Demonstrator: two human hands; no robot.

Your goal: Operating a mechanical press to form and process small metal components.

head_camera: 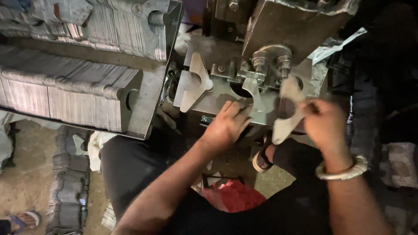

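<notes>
My left hand (226, 124) rests at the front of the press bed (217, 98), its fingers touching a flat metal blank (256, 95) that lies under the press tooling (270, 58). My right hand (324, 124) grips another cut metal blank (285, 113), blurred, held tilted just right of the tooling. A metal bangle (344, 172) sits on my right wrist. Two more shaped blanks (193, 85) lie on the bed to the left.
A metal tray (152, 93) at the left holds rows of several stacked blanks (65, 93). More stacks (69, 182) lie on the floor lower left. A red cloth (233, 196) is on my lap. A sandalled foot (261, 159) shows below the bed.
</notes>
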